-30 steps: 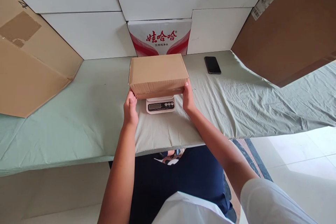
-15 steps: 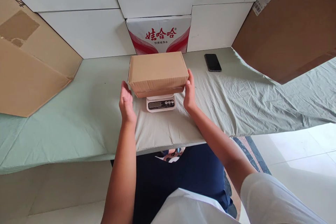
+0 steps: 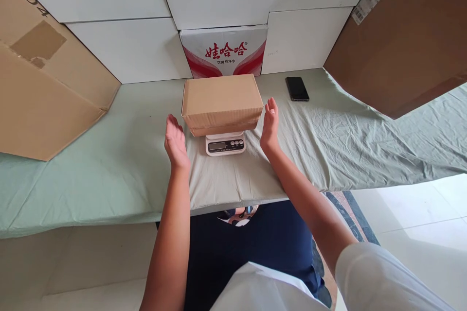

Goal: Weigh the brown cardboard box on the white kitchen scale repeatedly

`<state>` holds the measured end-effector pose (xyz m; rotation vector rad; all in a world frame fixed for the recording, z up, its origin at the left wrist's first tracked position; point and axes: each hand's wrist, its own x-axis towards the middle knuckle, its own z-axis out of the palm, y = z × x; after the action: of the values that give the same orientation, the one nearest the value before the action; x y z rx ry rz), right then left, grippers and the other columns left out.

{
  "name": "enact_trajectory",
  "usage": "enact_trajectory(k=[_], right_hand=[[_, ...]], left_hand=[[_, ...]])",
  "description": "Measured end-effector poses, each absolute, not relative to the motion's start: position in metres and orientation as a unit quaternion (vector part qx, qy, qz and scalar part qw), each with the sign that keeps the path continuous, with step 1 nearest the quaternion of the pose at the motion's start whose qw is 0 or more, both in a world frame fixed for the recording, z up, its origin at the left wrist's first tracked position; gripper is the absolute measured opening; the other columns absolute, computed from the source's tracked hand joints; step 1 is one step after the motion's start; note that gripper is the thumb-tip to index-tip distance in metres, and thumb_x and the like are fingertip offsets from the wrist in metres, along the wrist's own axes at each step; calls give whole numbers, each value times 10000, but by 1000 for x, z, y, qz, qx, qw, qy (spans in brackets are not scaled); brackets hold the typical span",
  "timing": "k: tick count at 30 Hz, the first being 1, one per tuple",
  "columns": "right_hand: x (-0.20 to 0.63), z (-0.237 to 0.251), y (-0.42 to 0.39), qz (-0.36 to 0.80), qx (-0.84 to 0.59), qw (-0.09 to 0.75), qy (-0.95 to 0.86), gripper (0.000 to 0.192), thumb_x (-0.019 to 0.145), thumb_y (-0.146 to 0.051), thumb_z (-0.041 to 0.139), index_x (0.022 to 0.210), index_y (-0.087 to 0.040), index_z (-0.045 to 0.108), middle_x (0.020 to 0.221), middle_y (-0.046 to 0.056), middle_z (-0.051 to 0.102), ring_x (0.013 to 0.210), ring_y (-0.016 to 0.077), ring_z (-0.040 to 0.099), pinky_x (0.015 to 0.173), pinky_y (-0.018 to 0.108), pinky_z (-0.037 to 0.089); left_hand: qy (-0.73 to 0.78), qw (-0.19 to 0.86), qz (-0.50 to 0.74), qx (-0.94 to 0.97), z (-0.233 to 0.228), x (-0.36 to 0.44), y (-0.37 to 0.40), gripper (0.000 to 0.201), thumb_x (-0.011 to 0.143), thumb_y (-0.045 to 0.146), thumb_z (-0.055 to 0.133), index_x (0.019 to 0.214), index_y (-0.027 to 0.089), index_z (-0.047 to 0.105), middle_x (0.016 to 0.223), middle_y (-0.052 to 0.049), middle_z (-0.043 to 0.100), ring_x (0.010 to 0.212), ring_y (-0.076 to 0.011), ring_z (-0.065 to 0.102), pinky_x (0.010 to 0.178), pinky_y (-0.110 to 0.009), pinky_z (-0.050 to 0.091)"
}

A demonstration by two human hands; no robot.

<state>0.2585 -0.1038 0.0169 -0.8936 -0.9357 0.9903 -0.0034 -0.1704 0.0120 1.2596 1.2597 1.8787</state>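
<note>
A closed brown cardboard box [image 3: 221, 100] rests on a small white digital scale [image 3: 225, 145] in the middle of a table draped in pale green cloth [image 3: 120, 170]. My left hand [image 3: 175, 143] hovers open just left of the box, palm facing it, a short gap away. My right hand [image 3: 270, 126] hovers open at the box's right side, fingers up, close to its corner but apart from it. Neither hand holds anything. The scale's display and buttons show below the box's front edge.
A black phone [image 3: 296, 88] lies on the cloth at the back right. A red-and-white printed carton [image 3: 224, 51] stands behind the box against white panels. Large cardboard sheets lean at the left [image 3: 44, 92] and right [image 3: 408, 34]. Tiled floor shows lower right.
Both hands gripped the box's lower corners a second ago; they have let go and drawn outward, now open on either side. The box stays on the scale.
</note>
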Motion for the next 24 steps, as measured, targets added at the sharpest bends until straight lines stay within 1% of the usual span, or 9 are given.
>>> enact_trajectory(k=[4,8,12,16,21,24], right_hand=[[257,19,-105,451,-398,684,-413,704,903,-677,458,1524,-351,400,1738,-13,300,1655,226,235,1384,540,136],[257,19,-106,441,-407,672,-434,748,908,-706,422,1551,-325,369,1740,1,292,1660,225,222,1385,499,150],[259,19,-106,442,-413,666,-437,751,912,-715,419,1555,-331,365,1740,-7,296,1657,219,229,1384,489,168],[258,18,-106,447,-408,668,-433,744,912,-707,425,1544,-318,380,1730,4,322,1651,224,248,1384,483,166],[256,19,-107,453,-401,668,-434,732,921,-685,424,1539,-295,388,1724,20,329,1651,222,247,1386,477,161],[256,20,-109,465,-393,666,-431,742,916,-698,432,1555,-327,357,1736,2,300,1653,227,239,1383,502,167]], left_hand=[[459,289,706,456,14,-2,-171,820,929,793,294,1580,312,426,1754,-45,279,1639,-229,220,1353,-447,224],[458,295,707,451,13,-3,-171,859,900,824,324,1576,304,430,1754,-41,278,1642,-233,213,1348,-420,233],[465,294,698,458,10,-6,-169,852,911,822,278,1579,314,420,1751,-34,287,1638,-231,230,1340,-417,255],[459,297,704,453,8,-7,-167,837,913,827,264,1561,331,451,1743,-18,309,1632,-222,250,1334,-401,266],[440,309,717,443,7,-8,-166,834,893,843,326,1531,334,500,1731,-20,337,1632,-240,249,1342,-416,243],[436,309,714,452,8,-6,-168,844,884,853,338,1535,340,496,1731,-19,338,1634,-249,242,1347,-422,235]])
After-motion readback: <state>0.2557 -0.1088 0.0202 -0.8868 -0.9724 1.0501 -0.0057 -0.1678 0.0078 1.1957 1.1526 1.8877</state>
